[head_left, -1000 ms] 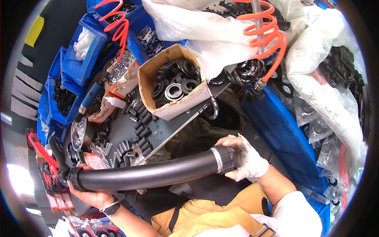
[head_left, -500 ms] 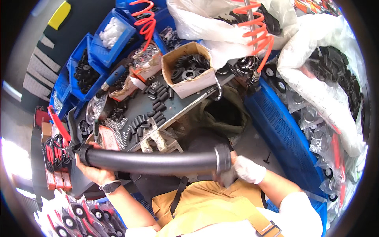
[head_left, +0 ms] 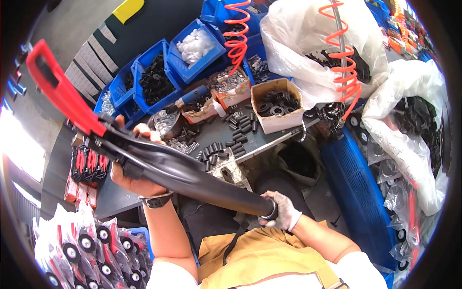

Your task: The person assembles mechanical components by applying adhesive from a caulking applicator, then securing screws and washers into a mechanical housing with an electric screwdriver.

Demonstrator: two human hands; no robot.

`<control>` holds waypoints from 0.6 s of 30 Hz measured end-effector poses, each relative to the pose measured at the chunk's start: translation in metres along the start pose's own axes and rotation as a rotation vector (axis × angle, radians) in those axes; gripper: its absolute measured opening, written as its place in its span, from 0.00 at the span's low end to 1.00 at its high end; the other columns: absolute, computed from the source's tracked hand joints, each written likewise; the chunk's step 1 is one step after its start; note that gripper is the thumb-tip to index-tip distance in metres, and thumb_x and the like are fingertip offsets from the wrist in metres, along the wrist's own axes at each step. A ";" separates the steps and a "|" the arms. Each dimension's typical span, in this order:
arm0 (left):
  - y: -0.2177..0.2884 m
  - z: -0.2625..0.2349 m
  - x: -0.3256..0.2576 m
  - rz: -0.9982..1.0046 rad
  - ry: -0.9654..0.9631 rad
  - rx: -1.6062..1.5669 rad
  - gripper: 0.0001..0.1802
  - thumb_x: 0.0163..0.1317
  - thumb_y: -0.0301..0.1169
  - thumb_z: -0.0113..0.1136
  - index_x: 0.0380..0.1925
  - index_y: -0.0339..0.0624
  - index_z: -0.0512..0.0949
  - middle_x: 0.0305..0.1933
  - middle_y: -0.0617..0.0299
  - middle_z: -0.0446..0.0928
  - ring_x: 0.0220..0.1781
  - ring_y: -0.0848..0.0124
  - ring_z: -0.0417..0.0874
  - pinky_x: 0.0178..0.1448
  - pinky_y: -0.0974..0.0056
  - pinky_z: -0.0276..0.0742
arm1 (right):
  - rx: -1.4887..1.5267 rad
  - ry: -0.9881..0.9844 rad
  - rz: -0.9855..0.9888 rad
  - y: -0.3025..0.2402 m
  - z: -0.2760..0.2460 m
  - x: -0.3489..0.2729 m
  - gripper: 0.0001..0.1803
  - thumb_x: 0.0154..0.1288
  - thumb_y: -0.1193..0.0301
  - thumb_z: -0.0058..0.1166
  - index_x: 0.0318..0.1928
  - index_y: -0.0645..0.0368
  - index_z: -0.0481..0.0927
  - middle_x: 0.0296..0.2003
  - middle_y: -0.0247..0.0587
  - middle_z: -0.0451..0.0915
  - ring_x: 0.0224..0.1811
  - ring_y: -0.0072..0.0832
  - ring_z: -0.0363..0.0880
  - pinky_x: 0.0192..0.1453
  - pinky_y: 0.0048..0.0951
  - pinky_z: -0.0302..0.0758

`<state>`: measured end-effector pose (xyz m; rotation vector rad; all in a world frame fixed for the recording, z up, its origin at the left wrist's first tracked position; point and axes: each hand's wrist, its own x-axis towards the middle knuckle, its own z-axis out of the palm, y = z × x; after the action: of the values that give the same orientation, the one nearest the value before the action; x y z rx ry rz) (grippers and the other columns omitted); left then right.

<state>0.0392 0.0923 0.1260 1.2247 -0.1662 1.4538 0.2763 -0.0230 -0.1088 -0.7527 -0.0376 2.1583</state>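
Note:
A long black curved tube with a red handle (head_left: 62, 91) at its far left end lies slanted across in front of me. My left hand (head_left: 137, 184), bare and with a dark band at the wrist, is closed around the tube's left part (head_left: 168, 166), just below where the handle joins. Some of its fingers show beyond the tube. My right hand (head_left: 285, 212), in a pale glove, grips the ringed right end of the tube, close to my yellow apron (head_left: 269, 250). The tube hides part of the left palm.
Behind the tube, a workbench carries short black cylinders (head_left: 236, 126), springs (head_left: 185, 146) and a carton of black rings (head_left: 279, 120). Blue bins (head_left: 195, 48) stand at the back. Coiled red hoses (head_left: 346, 72) hang down. Bagged wheeled parts (head_left: 86, 243) are at lower left, a blue crate (head_left: 356, 192) at right.
The tube has turned from nearly level to slanting, its left end rising and its right end dropping. Its red handle has swung up large at upper left. Both hands stay on it.

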 end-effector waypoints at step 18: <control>-0.017 0.060 -0.008 -0.894 -0.725 1.311 0.39 0.47 0.40 0.67 0.57 0.32 0.65 0.45 0.38 0.77 0.48 0.45 0.80 0.53 0.53 0.77 | -1.119 -0.505 0.052 -0.099 0.078 -0.035 0.23 0.59 0.66 0.65 0.54 0.59 0.77 0.43 0.40 0.81 0.45 0.27 0.77 0.52 0.31 0.75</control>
<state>0.0851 0.0516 0.1378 2.3860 0.8891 0.1249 0.3212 0.0339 -0.0006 -0.7419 -1.5855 2.2179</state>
